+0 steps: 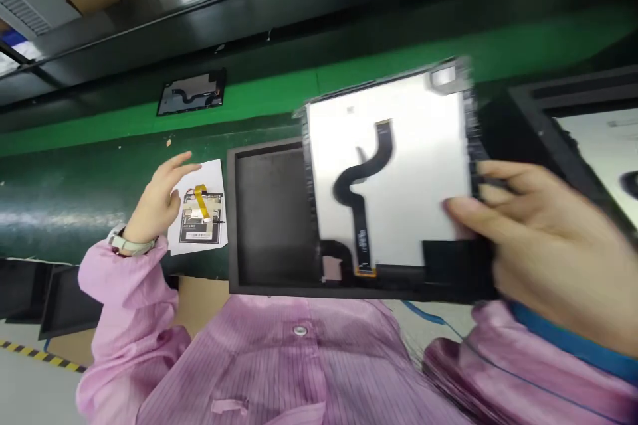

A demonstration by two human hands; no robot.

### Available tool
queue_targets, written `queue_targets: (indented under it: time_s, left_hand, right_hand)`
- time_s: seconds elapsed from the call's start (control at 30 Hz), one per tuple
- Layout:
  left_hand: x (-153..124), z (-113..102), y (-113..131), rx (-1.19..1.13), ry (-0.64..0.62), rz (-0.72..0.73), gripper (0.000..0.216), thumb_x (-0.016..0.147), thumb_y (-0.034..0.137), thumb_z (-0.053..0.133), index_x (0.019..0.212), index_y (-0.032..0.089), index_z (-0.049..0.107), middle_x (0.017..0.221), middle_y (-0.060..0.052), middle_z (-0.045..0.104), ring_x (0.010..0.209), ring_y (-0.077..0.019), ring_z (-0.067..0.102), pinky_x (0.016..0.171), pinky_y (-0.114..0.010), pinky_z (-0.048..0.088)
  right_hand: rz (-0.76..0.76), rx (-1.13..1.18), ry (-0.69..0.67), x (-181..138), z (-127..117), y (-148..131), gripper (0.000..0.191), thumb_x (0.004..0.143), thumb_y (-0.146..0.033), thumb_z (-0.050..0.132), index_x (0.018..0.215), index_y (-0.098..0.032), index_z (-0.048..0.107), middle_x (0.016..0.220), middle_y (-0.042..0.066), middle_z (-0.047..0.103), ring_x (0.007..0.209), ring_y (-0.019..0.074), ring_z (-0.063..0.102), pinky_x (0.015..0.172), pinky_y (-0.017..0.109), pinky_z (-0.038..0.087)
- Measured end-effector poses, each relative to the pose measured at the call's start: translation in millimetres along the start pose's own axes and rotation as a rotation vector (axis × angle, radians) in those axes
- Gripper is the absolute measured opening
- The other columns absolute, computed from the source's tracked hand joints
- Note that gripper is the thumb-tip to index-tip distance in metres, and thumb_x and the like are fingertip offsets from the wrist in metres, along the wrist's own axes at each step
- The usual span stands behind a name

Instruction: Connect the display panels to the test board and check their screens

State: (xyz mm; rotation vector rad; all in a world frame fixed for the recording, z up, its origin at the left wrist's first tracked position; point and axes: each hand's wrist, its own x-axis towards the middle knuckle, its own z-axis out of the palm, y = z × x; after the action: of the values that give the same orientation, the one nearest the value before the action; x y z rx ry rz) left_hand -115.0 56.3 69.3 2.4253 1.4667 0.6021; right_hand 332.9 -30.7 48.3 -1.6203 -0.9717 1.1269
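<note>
Head view: the right hand pinches one edge of a white display panel, thumb on its face and fingers curled behind, holding it tilted above a black foam tray that sits to the left of that grip. Held by a single edge, the panel could slip or twist, and its black flex cable, left of the thumb, could snag on the tray wall. The left hand hovers open, grasping nothing, fingertips just over a small circuit module on white paper, well left of the right grip, on the green surface.
</note>
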Motion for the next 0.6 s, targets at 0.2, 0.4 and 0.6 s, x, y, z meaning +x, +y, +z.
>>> queue_targets:
  time_s: [0.2, 0.4, 0.6]
  left_hand:
    - [-27, 32, -51, -0.019, -0.122, -0.042, 0.029, 0.096, 0.039, 0.06, 0.113, 0.026, 0.079, 0.156, -0.01, 0.057, 0.147, -0.0322, 0.051, 0.122, -0.058, 0.041]
    - [-3, 57, -55, -0.343, 0.125, -0.202, 0.05, 0.098, 0.062, 0.055, 0.084, 0.021, 0.08, 0.102, -0.011, 0.081, 0.098, -0.0265, 0.075, 0.092, -0.043, 0.059]
    - [30, 71, -59, -0.592, 0.116, -0.262, 0.051, 0.093, 0.066, 0.063, 0.114, 0.021, 0.072, 0.081, -0.006, 0.079, 0.079, -0.0235, 0.076, 0.076, -0.037, 0.058]
  right_hand:
    - [0.184, 0.292, -0.293, -5, 96, 24, 0.058, 0.067, -0.051, 0.082, 0.107, -0.028, 0.047, 0.097, 0.002, 0.074, 0.079, 0.0189, 0.069, 0.075, 0.036, 0.056]
    - [0.151, 0.166, -0.338, 0, 109, 58, 0.055, 0.075, -0.051, 0.075, 0.112, -0.028, 0.042, 0.11, 0.006, 0.073, 0.09, 0.0207, 0.07, 0.083, 0.038, 0.056]
    - [-0.111, -0.642, -0.264, 7, 104, 50, 0.03, 0.091, -0.037, 0.059, 0.114, -0.019, 0.052, 0.088, 0.009, 0.069, 0.087, 0.0293, 0.065, 0.078, 0.041, 0.049]
